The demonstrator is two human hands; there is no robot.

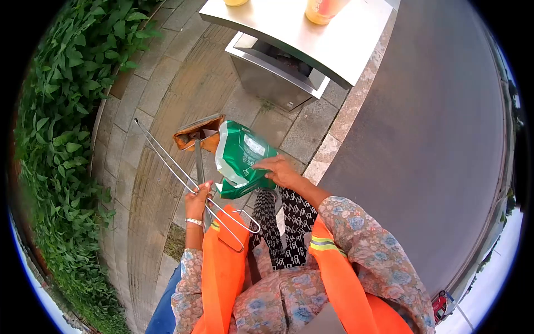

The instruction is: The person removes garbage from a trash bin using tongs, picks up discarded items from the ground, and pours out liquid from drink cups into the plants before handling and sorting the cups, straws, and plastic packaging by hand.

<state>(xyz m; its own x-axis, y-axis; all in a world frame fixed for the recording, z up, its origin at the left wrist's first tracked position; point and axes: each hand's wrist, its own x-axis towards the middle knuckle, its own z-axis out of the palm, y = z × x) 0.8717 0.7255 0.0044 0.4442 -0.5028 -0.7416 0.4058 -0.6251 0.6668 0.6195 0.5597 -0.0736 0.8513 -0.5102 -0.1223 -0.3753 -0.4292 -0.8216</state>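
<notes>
My left hand [199,199] is closed around long metal tongs [167,161] and the grey pole [199,161] of an orange dustpan [183,138]. The tongs point up and to the left, past the dustpan. My right hand [277,170] is closed on the right side of a green and white plastic bag [245,156]. The bag is tilted, with its white-edged opening on the left, beside the dustpan. Some litter shows inside the dustpan, but I cannot make out what it is.
Ahead stands a metal bin [267,80] with an open top under a shiny metal cover [289,28]. Two cups, one of them orange [322,10], stand on the cover. Green bushes [61,111] line the left; a grey road [417,111] lies beyond the kerb on the right.
</notes>
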